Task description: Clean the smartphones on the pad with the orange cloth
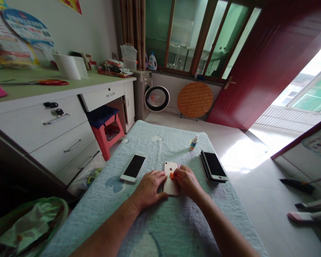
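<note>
A smartphone with a pale gold back and an apple logo [171,189] lies face down on the light green quilted cover [160,221]. Along its left edge my left hand [151,187] grips it, the thumb at the lower corner and the fingers higher up. Pinched in my right hand [188,182] is a small orange piece [172,175], which meets the phone's back below the logo; most of it is hidden by my fingers. To the left lies a white smartphone [134,167], dark screen up. A stack of phones [215,167] sits on the right.
A small spray bottle [194,142] stands towards the cover's far right. Left are a white drawer desk [61,132], a red stool [108,137] and a green bin [65,210]. Beyond are a washing machine with its door open [157,98] and a round wooden tabletop [195,100].
</note>
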A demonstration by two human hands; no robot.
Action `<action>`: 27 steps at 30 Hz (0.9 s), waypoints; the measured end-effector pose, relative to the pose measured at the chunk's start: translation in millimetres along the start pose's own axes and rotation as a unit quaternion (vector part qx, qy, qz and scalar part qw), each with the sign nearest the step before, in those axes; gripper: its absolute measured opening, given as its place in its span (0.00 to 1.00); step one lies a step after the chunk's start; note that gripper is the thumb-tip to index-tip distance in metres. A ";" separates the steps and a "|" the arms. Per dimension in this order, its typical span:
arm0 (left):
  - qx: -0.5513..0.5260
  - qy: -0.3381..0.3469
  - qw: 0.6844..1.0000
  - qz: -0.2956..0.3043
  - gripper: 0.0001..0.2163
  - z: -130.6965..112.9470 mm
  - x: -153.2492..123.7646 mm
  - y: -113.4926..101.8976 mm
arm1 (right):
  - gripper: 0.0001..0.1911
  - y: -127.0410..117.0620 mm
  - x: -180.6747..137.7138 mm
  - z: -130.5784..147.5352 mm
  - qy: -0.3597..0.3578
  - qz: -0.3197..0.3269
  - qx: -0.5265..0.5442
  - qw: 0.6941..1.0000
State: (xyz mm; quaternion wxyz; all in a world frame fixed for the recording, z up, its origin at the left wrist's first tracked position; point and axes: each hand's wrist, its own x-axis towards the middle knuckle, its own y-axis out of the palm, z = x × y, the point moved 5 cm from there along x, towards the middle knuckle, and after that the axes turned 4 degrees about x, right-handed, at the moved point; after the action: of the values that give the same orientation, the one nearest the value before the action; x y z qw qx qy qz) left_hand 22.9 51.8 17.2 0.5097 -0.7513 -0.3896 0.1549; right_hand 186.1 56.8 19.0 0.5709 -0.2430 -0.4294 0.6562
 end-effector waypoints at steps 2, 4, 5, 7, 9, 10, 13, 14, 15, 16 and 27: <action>0.001 0.000 1.000 0.000 0.28 -1.2 -0.1 -1.6 | 0.10 0.3 14.2 -8.0 0.017 -0.014 -0.002 1.000; 0.002 -0.003 1.000 -0.001 0.27 -1.9 -0.1 -2.9 | 0.09 0.9 27.5 -15.1 0.040 -0.033 -0.012 0.999; 0.003 -0.004 1.000 -0.003 0.27 -2.0 0.0 -3.3 | 0.09 1.3 33.3 -17.8 0.050 -0.043 -0.014 0.998; 0.002 -0.005 1.000 -0.004 0.27 -1.8 0.0 -3.4 | 0.09 2.3 42.1 -22.0 0.068 -0.063 -0.012 0.996; 0.000 -0.005 1.000 -0.004 0.27 -1.1 -0.3 -2.7 | 0.08 3.7 46.4 -24.3 0.078 -0.077 -0.003 0.994; -0.002 -0.005 1.000 -0.005 0.27 -0.6 -0.5 -2.3 | 0.08 4.2 46.7 -24.7 0.081 -0.083 0.001 0.993; -0.003 -0.005 1.000 -0.007 0.27 1.0 -1.0 -0.8 | 0.09 5.6 40.4 -21.1 0.068 -0.087 0.006 0.994; -0.004 -0.005 1.000 -0.007 0.27 1.3 -1.1 -0.4 | 0.09 6.1 35.9 -18.1 0.057 -0.084 0.004 0.995; -0.005 -0.003 1.000 -0.008 0.27 1.7 -1.0 0.0 | 0.09 6.6 30.2 -14.2 0.046 -0.079 0.001 0.996; -0.006 -0.002 1.000 -0.008 0.27 1.9 -0.8 0.2 | 0.09 7.2 23.4 -9.5 0.031 -0.072 -0.001 0.997; -0.005 -0.014 1.000 -0.006 0.25 2.6 -0.2 2.5 | 0.11 4.4 -43.1 9.0 -0.026 0.017 -0.004 1.000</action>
State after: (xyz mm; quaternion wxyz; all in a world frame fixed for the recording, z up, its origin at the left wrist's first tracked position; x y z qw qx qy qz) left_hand 22.1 52.9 13.8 0.5015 -0.7492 -0.4020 0.1600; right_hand 186.3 13.0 12.6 0.5473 -0.2352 -0.4431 0.6699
